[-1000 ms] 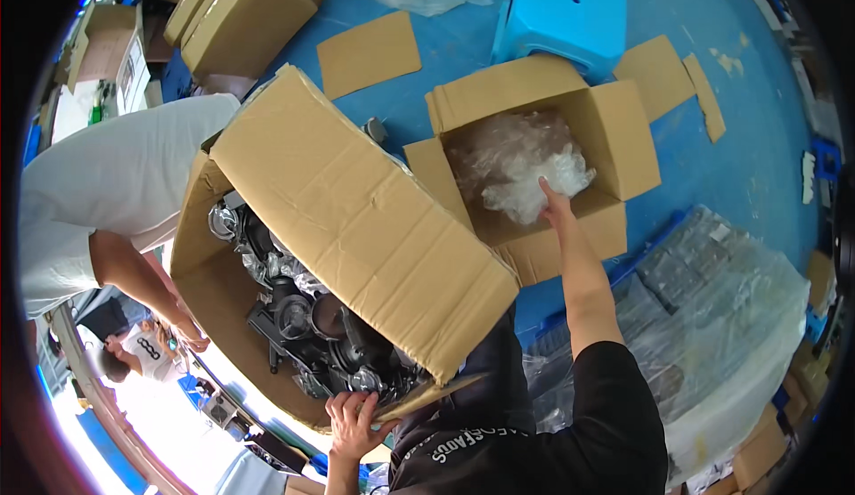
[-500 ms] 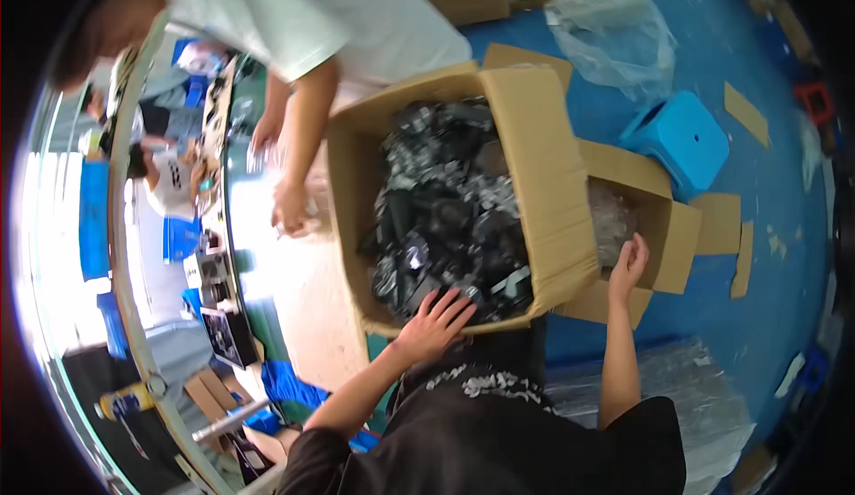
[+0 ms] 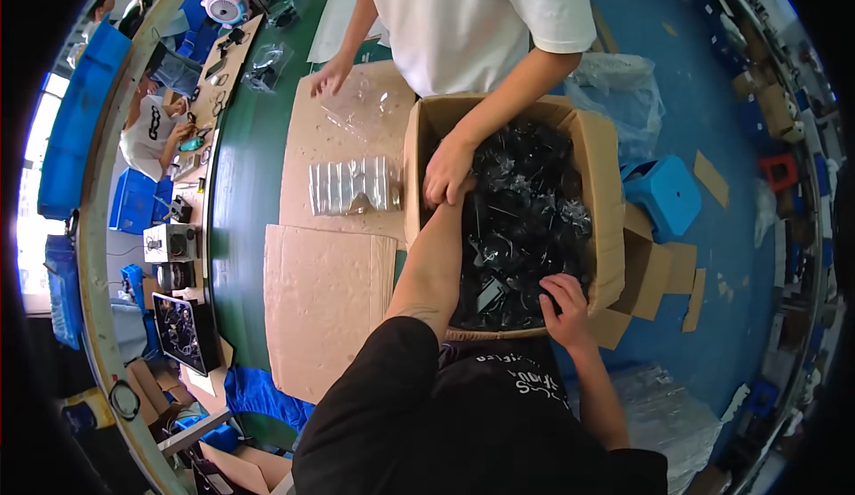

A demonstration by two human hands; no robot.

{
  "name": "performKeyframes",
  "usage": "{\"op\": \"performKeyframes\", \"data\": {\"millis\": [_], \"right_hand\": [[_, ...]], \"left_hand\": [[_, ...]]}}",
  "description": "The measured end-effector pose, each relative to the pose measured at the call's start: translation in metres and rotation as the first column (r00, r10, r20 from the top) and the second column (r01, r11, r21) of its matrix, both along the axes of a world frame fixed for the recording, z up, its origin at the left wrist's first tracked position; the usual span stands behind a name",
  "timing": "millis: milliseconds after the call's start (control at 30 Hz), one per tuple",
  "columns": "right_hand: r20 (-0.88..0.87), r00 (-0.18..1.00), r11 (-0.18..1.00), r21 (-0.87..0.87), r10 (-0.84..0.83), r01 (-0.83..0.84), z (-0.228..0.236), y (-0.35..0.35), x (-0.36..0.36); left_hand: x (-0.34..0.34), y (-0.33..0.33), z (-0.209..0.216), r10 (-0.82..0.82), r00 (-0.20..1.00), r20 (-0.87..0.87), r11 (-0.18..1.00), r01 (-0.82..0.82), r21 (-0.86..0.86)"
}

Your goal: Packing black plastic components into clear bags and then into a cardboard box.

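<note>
A large cardboard box (image 3: 607, 219) stands right in front of me, filled with black items in clear plastic bags (image 3: 525, 219). My left hand (image 3: 456, 199) reaches inside along the box's left wall; a co-worker's hand (image 3: 448, 167) covers most of it, so its fingers are hidden. Over the near right corner of the contents hovers my right hand (image 3: 566, 310), fingers bent and apart, with nothing visible in it. The co-worker's other hand (image 3: 334, 75) is at a clear plastic tray (image 3: 356, 108) on the cardboard-covered bench.
Left of the box, a ribbed clear plastic tray (image 3: 354, 186) rests on flat cardboard sheets (image 3: 329, 299) over the green bench (image 3: 249, 166). To the right are a smaller open box (image 3: 646, 281), a blue stool (image 3: 668, 194) and plastic bags (image 3: 619, 94). The co-worker stands across the box.
My view has swung left. My left hand moved from the box's near edge to its left side, and my right hand came from the smaller box. The co-worker's hand now reaches into the large box.
</note>
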State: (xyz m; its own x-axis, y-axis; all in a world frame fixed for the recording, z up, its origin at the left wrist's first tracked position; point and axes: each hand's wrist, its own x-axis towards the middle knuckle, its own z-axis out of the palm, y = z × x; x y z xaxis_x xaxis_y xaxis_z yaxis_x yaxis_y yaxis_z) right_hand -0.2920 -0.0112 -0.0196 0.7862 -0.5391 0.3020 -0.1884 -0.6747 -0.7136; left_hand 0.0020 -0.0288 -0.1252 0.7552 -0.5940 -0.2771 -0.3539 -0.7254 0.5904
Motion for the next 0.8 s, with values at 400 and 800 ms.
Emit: {"op": "performKeyframes", "data": {"millis": [400, 800], "right_hand": [[0.036, 0.995, 0.947, 0.311, -0.096, 0.08, 0.013, -0.067, 0.049], [0.263, 0.936, 0.886, 0.34, 0.234, -0.317, 0.056, -0.095, 0.143]], "left_hand": [[0.0, 0.033, 0.006, -0.155, 0.985, -0.082, 0.954, 0.127, -0.272], [-0.022, 0.087, 0.133, 0.137, 0.906, 0.4, 0.807, 0.132, -0.576]]}}
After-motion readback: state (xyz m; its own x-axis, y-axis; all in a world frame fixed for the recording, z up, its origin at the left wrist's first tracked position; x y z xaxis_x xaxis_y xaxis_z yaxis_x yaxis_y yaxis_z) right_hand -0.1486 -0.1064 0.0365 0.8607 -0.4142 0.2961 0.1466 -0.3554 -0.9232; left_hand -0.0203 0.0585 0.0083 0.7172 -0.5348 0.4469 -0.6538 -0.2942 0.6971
